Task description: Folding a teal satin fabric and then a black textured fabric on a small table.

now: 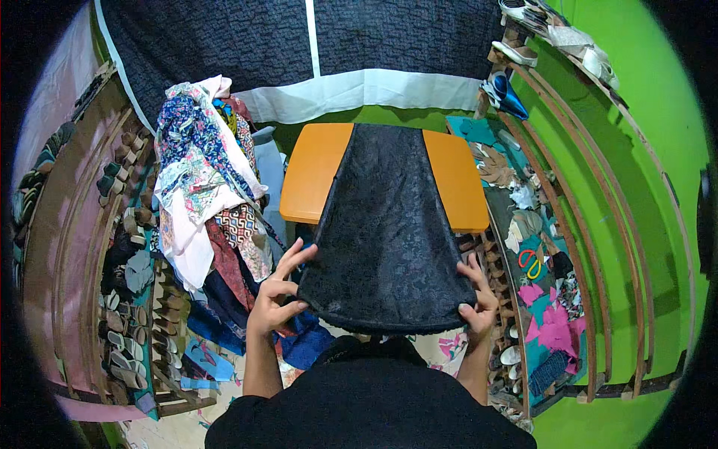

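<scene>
A black patterned cloth (385, 232), narrow at the far end and wider toward me, lies over an orange table (314, 176) and hangs past its near edge. My left hand (277, 295) pinches the cloth's near left corner between thumb and fingers, with other fingers stretched along its side. At the near right corner, my right hand (479, 303) grips the edge, thumb below and fingers above. Between the two hands the near edge is stretched into a shallow curve.
To the left is a heap of patterned clothes (198, 172). Slatted racks with many shoes (127, 337) line the left side. On the right shelf lie scissors (530, 264) with coloured handles, pink scraps (555, 328) and other cloth pieces. A dark curtain (404, 41) hangs behind the table.
</scene>
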A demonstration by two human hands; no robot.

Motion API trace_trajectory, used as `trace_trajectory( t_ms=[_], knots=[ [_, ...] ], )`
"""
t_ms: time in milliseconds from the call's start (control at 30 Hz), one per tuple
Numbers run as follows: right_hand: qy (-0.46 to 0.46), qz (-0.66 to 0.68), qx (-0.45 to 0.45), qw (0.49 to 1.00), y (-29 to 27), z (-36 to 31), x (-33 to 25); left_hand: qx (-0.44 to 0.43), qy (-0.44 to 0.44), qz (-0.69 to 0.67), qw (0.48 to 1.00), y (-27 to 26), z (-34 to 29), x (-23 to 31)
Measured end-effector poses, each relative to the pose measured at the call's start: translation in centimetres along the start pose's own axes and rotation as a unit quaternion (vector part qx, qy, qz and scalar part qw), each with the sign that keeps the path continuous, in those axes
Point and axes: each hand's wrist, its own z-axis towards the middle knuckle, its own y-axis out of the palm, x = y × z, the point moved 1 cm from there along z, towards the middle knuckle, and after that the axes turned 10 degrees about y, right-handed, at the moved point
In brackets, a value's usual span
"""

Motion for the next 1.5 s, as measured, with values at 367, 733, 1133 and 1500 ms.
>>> trace_trajectory(
  t_ms=[367,733,1133,1500],
  knots=[
    [-0.058,0.022,-0.032,0.998,-0.2,-0.4,-4.7,-0.019,0.106,-0.100,0.989,-1.2,0.0,2.3],
    [-0.187,0.296,-0.366,0.862,-1.2,2.9,-3.9,-0.109,0.187,-0.212,0.953,-2.7,2.6,3.4],
    [-0.109,0.329,-0.165,0.923,-1.9,13.5,1.1,-0.102,0.155,-0.103,0.977,-4.6,15.6,-4.4],
    [0.069,0.186,-0.086,0.976,-1.7,42.4,13.6,0.129,-0.040,-0.072,0.988,-7.8,38.3,-28.1]
  ],
)
